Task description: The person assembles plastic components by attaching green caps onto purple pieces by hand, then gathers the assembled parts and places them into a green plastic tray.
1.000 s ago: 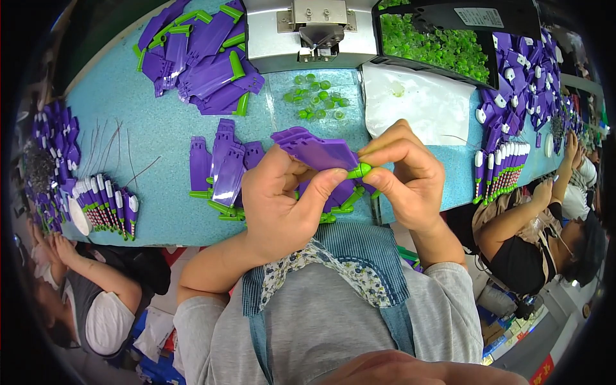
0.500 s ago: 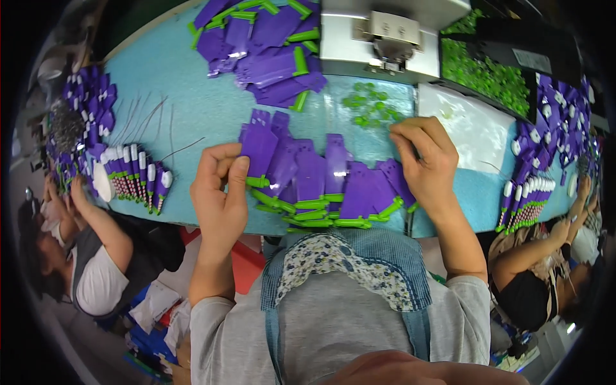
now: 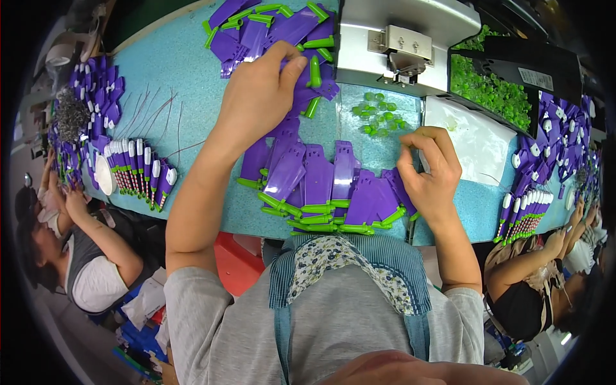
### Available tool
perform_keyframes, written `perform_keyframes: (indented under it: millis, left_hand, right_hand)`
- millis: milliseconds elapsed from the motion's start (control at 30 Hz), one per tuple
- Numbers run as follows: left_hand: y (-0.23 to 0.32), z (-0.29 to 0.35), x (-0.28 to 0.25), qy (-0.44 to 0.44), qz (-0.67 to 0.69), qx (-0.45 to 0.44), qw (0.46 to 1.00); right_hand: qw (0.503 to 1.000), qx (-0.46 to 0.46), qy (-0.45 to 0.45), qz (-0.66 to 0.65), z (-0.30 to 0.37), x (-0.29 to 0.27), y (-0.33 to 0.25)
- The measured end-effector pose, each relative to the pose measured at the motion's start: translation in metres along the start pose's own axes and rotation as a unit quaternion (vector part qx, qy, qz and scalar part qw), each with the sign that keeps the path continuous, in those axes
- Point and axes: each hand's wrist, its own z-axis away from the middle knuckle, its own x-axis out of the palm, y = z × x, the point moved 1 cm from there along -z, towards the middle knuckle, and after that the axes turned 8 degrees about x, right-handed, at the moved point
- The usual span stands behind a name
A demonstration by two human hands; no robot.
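Observation:
My left hand point(image 3: 262, 93) reaches over the far pile of flat purple plastic pieces with green tube ends point(image 3: 256, 38). Its thumb and forefinger are bent close together on the pile; what lies between them is hidden. My right hand point(image 3: 433, 168) hovers near the small green caps point(image 3: 378, 112), thumb and fingertips drawn together in a pinch. Anything in that pinch is too small to make out. Closer to me, an overlapping row of purple pieces point(image 3: 319, 176) lies with green ends toward the table's front edge.
A metal machine point(image 3: 404, 48) stands at the back, beside a dark bin of green caps point(image 3: 484, 86). A clear plastic sheet point(image 3: 468, 138) lies on the blue table point(image 3: 199, 138). Finished-looking purple pieces with white tops point(image 3: 138, 170) stand left; co-workers sit at both sides.
My left hand has let go of a purple piece at the row's left end and moved up to the far pile. The right hand stays near the green caps, shifted slightly.

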Motion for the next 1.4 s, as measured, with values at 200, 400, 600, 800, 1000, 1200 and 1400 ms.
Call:
perform_keyframes:
  millis: [200,400,600,800,1000,1200,1400]
  left_hand:
    - [0.019,0.027,-0.014,0.076,0.171,-0.167,0.968]
    - [0.075,0.072,0.014,0.048,0.437,-0.063,0.896]
    - [0.091,0.074,0.028,-0.074,0.531,-0.159,0.829]
    - [0.090,0.074,0.039,-0.100,0.632,-0.212,0.738]
    - [0.094,0.071,0.047,-0.094,0.600,-0.186,0.772]
    - [0.097,0.069,0.039,-0.143,0.521,-0.193,0.819]
    - [0.101,0.070,0.048,-0.064,0.564,-0.148,0.810]
  right_hand:
    - [0.997,0.012,-0.028,-0.073,-0.001,-0.017,-0.003]
    - [0.975,-0.034,-0.082,-0.203,0.002,-0.019,-0.029]
    - [0.981,-0.138,-0.051,-0.126,0.012,-0.019,-0.036]
    - [0.979,-0.041,-0.063,-0.188,0.010,-0.024,-0.031]
    - [0.999,-0.023,0.017,0.039,-0.008,-0.050,0.002]
    - [0.973,-0.007,0.048,0.225,-0.023,-0.060,0.056]
    - [0.992,-0.001,0.049,0.116,-0.015,-0.065,0.040]
